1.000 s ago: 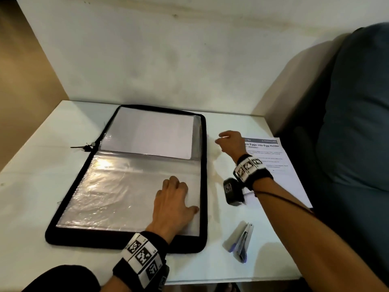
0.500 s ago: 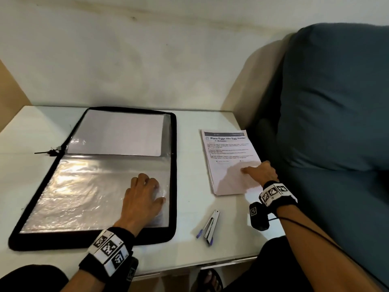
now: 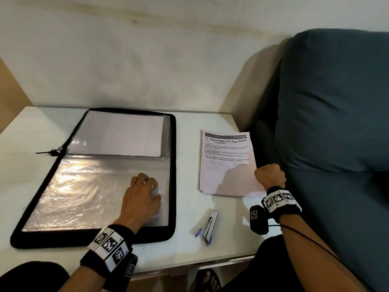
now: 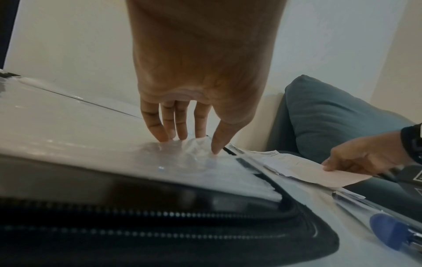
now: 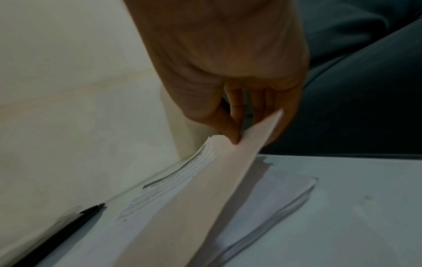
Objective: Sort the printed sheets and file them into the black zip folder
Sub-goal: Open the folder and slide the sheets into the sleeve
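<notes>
r hand (image 3: 270,175) pinched the top sheet (image 3: 225,175) by its near-right corner, thumb over, fingers under, lifting it off the stack (image 5: 280,191) on the table (image 3: 187,245); l hand (image 3: 142,197) pinched up film of the clear sleeve (image 3: 84,192) by the right edge of the black zip folder (image 3: 173,165) (mouth prob. there); sheet lay right of it, long axis running away from the person; r hand nearer.

Pale, scuffed wall (image 3: 126,60) in front of me, faint brownish streak along its top, glossy white counter (image 3: 25,186) pushed against it, dark blue-grey sofa cushion (image 3: 336,112) close on my right, tan panel (image 3: 8,98) on my left, soft warm indoor light
</notes>
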